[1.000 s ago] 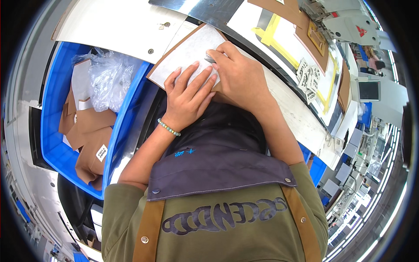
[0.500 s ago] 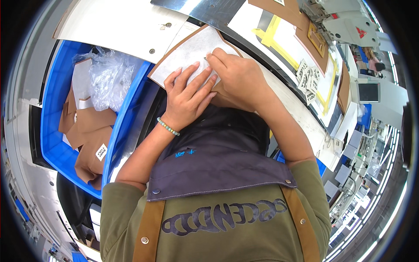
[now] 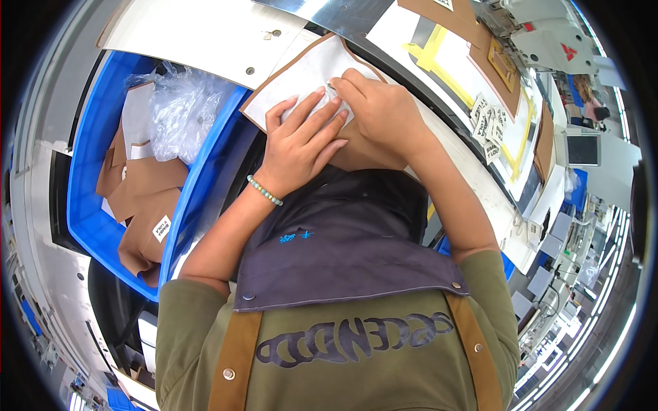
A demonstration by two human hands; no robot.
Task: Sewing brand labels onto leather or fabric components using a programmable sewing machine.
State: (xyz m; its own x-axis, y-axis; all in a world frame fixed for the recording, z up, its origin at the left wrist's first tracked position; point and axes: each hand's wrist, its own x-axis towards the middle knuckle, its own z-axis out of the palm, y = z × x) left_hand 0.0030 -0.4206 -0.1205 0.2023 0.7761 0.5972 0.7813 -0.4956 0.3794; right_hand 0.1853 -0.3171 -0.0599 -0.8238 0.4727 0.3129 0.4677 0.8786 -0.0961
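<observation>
A brown leather-like panel with a white backing (image 3: 284,85) lies under both hands at the table edge, close to my apron. My left hand (image 3: 298,147) rests flat on the white side, its fingers stretched and slightly apart. Just right of those fingertips, my right hand (image 3: 387,113) is closed in a pinch. A tiny dark tip shows at its fingers, too small to name. Below the right hand, a plain brown part (image 3: 363,147) of the work hangs toward my lap; whether it is folded from the same panel I cannot tell.
At left stands a blue bin (image 3: 81,198) holding brown pieces (image 3: 154,181) and crumpled clear plastic (image 3: 185,113). To the right, small printed labels (image 3: 488,127) lie on a board with yellow tape (image 3: 432,51). A white machine (image 3: 548,44) stands beyond.
My right hand has lifted slightly up and right, and more of the brown part shows beneath it. The left hand stays on the panel. The whole view has shifted a little.
</observation>
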